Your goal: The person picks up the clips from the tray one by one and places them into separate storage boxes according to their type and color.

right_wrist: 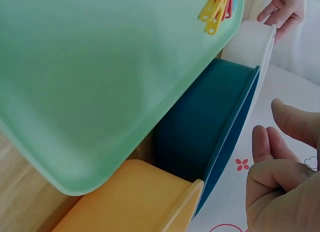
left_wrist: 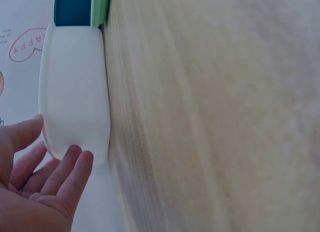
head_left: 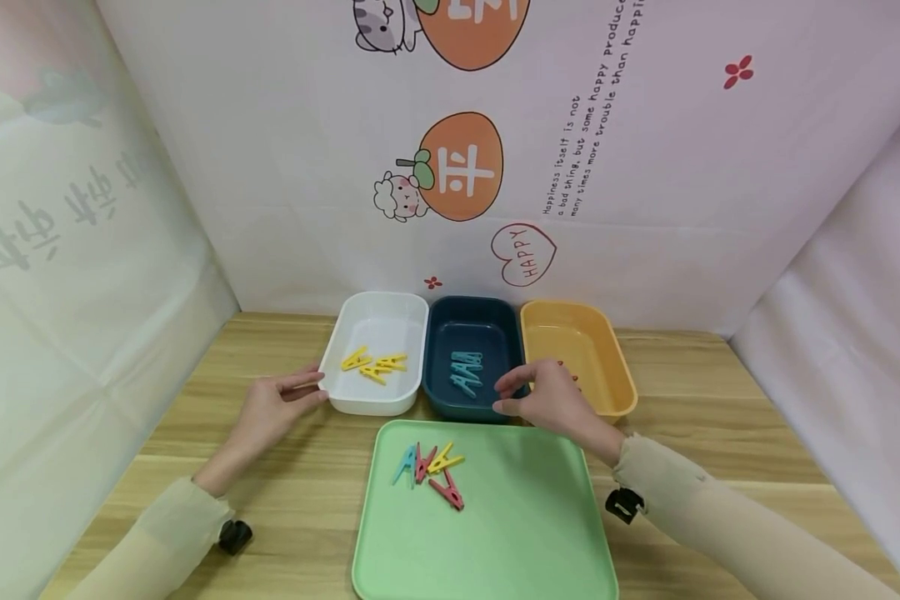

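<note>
In the head view, three bins stand in a row along the bench's (head_left: 720, 417) far edge, against a printed cloth (head_left: 645, 167). The left hand (head_left: 276, 407) reaches the left side of the white bin (head_left: 375, 407), its fingers relaxed at the rim and clasping nothing; yellow pegs (head_left: 378, 368) lie inside. The right hand (head_left: 553, 400) is at the near right corner of the blue bin (head_left: 450, 408), thumb and fingers apart, grip released. Blue pegs (head_left: 466, 371) lie in that bin. The orange bin (head_left: 596, 350), partly behind this hand, shows small red pieces (head_left: 575, 378), too covered to make out.

Nearer, the green tray (head_left: 525, 533) lies just before the bins. Toward its far left corner are a blue peg (head_left: 407, 460), two red pegs (head_left: 450, 493) and a yellow peg (head_left: 445, 459), grouped closely.

In the left wrist view, the thumb is at the white bin's rim and the other fingers reach along its end, without gripping it.

In the right wrist view, the thumb stands clear of the bent fingers beside the blue bin, with nothing pinched; some pegs show near the tray's edge.
</note>
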Demonstrator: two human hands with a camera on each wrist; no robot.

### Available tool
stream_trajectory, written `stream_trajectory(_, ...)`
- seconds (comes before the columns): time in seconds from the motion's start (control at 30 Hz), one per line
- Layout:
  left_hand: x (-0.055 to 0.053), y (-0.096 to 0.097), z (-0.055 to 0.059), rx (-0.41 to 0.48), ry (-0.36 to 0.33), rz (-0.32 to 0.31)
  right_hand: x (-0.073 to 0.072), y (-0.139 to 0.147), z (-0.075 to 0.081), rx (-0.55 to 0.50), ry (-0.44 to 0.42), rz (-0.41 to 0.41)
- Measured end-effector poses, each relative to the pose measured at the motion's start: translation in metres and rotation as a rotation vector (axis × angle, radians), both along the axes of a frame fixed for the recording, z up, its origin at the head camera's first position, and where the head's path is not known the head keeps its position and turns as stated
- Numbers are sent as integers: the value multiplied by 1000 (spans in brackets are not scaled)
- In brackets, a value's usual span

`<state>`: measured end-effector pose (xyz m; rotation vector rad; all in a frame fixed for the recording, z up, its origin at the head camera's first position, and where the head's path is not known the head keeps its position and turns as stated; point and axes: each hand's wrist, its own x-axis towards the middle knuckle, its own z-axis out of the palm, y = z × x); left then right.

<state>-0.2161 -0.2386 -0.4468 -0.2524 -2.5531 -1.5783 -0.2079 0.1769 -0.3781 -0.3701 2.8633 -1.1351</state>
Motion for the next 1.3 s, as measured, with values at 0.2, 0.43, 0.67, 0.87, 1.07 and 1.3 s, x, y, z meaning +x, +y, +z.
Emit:
stream_trajectory(0.2, 0, 0, -3, -7, -21, 10, 5, 2, -2, -14, 11, 14)
stream_trajectory(0.43, -1, -1, -3, 7, -21, 1, 16, 2, -8, -43, 36, 49)
stream_trajectory(0.67, -2, -2, -3, 6, -20, 0, 25, -4, -21, -47, 19, 125)
stream_trajectory(0.87, -1, -2, -4, 0, -17, 3, 28, -10, -35, -6, -8, 282)
stream_trajectory(1.07, -1, -3, -5, 2, -19, 6, 29, -24, -44, 87, -53, 376)
stream_trajectory(1.3, -4, -3, -5, 6, -28, 5, 28, -39, -47, 139, -99, 446)
